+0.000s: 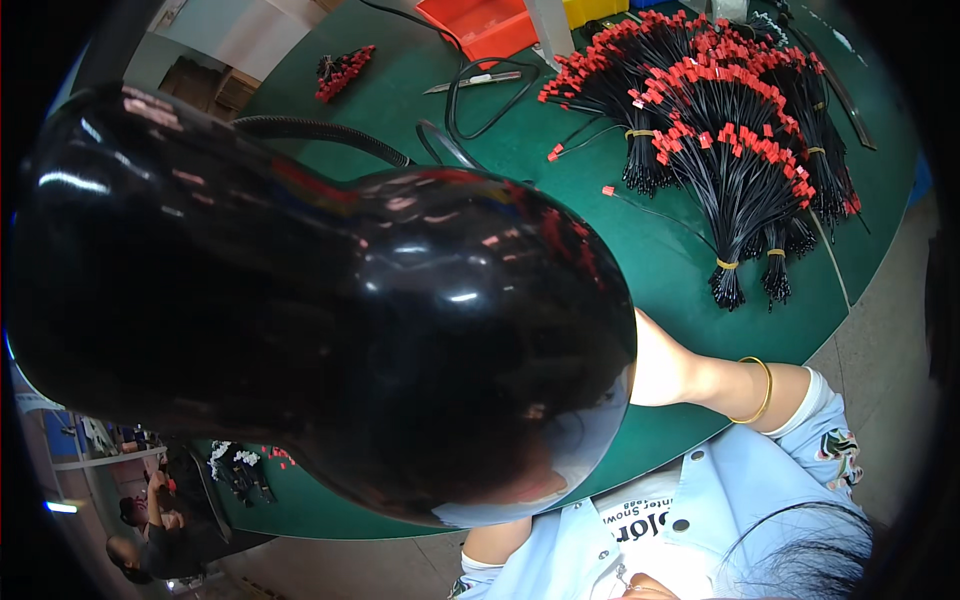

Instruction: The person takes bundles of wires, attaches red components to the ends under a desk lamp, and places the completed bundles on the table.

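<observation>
A big glossy black rounded object (440,330), its kind unclear, fills the middle and left of the view and hides the space where my hands are. From the right, my right forearm with a gold bangle reaches behind its edge. Only the wrist and heel of my right hand (660,362) show, and the fingers are hidden. Below the black object a short piece of my left forearm (498,542) is visible, while the left hand is fully covered. Whatever either hand holds cannot be seen. Nearest to my right hand lie bundles of black wires with red connectors (735,190), tied with yellowish bands.
On the green table (585,225) are a small red-tipped wire bundle (343,73), a knife-like tool (472,82) and a black cable (450,110). A red bin (480,28) stands at the far edge. White-tipped wires (235,465) lie left, near other people (150,540).
</observation>
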### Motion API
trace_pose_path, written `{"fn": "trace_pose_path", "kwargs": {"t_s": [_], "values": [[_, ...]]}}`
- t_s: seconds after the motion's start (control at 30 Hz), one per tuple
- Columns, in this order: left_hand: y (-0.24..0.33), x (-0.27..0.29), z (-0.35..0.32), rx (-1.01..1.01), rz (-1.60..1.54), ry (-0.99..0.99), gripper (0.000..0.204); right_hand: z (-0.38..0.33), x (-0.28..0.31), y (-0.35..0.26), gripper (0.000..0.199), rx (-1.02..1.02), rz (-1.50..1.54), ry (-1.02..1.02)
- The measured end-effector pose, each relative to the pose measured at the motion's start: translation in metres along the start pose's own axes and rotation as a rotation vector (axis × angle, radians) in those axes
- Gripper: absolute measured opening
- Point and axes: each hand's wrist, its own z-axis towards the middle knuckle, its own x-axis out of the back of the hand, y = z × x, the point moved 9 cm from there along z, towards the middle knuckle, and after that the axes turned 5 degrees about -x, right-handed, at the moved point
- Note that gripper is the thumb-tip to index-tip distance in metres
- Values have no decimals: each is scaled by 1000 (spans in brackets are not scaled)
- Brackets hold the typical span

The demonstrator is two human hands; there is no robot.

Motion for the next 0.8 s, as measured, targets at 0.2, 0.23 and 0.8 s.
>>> {"fn": "trace_pose_path", "kwargs": {"t_s": [0.2,0.23,0.8], "values": [[6,-4,-2,-53,177,50,37,3,-1,-2,25,51,-208,18],[9,-2,-3,-78,193,54,35,3,-3,-2,25,50,-208,15],[3,-5,3,-16,114,113,32,2,2,4,21,26,-71,-23]]}}
